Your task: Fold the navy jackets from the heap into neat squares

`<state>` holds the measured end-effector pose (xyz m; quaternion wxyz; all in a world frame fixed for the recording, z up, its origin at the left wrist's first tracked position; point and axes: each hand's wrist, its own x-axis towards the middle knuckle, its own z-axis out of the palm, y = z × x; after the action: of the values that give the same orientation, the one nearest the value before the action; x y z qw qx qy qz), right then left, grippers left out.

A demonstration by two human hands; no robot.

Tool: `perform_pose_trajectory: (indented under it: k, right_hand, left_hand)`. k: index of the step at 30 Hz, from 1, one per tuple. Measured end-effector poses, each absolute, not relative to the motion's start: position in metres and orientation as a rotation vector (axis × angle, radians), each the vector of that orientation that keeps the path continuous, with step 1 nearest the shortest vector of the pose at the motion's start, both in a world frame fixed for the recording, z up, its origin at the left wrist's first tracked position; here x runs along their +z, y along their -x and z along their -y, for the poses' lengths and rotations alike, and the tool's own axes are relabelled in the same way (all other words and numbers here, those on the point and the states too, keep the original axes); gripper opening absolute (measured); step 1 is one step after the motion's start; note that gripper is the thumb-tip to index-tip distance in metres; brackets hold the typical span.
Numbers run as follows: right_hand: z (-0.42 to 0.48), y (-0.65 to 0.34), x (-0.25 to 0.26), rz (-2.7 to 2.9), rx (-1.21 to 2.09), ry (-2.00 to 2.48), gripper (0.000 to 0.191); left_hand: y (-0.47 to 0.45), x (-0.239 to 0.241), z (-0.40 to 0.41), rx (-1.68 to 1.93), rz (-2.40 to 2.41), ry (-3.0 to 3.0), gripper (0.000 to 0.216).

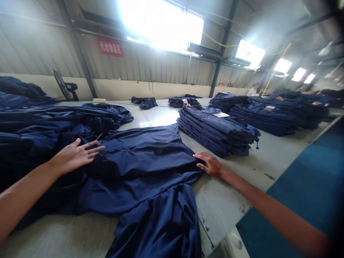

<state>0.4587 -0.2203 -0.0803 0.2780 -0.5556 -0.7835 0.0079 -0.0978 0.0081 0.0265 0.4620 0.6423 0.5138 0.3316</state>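
Observation:
A navy jacket-like garment [142, 157] lies spread on the pale table, a sleeve-like part [161, 222] hanging toward me over the front edge. My left hand [76, 156] is open above its left part, fingers stretched out and spread, holding nothing. At the garment's right edge is my right hand [209, 164], fingers slightly bent and the thumb apart from them. Its fingertips are at the cloth; whether they press on it I cannot tell. Crumpled navy garments [53, 125] are heaped beyond and beside my left hand.
A neat stack of folded navy garments [215, 129] with a white tag stands right of the spread one. More stacks [279, 111] reach along the table [223, 200]. Two small navy bundles lie at the back. A black fan-like object [64, 86] stands back left. A person [254, 89] is far off.

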Motion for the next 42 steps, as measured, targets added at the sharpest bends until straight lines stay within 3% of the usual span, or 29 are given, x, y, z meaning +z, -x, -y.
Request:
perform_pose_trajectory:
  k: [4, 8, 14, 20, 23, 28, 35, 42]
  right_hand:
    - [0.185, -0.448, -0.054, 1.883, 0.057, 1.570, 0.045]
    - [0.123, -0.418, -0.040, 2.020, 0.036, 1.612, 0.046]
    - [0.095, -0.396, -0.070, 2.320, 0.092, 1.728, 0.071]
    - [0.120, -0.448, -0.081, 2.351, 0.178, 1.865, 0.074]
    - [0.116, -0.460, -0.068, 2.364, 0.185, 1.918, 0.066]
    - [0.079, -0.433, -0.061, 2.285, -0.059, 1.793, 0.057]
    - [0.066, -0.432, -0.090, 2.200, 0.040, 1.912, 0.065]
    - [0.060, -0.448, -0.076, 2.149, 0.126, 1.885, 0.068]
  left_hand:
    - [0.074, 0.011, -0.020, 0.922, -1.391, -1.858, 0.057]
    - [-0.002, -0.010, 0.013, 0.675, -1.185, -2.558, 0.058]
    - [-0.032, -0.060, 0.065, 0.530, -1.121, -2.979, 0.056]
    - [-0.006, -0.071, 0.074, 0.721, -1.158, -2.997, 0.055]
    - [-0.009, -0.066, 0.079, 0.726, -1.133, -3.021, 0.053]
    - [-0.010, -0.070, 0.077, 0.645, -1.038, -3.040, 0.054]
    - [-0.007, -0.082, 0.070, 0.470, -1.218, -2.828, 0.058]
    - [0.009, -0.076, 0.060, 0.275, -1.234, -2.767, 0.058]
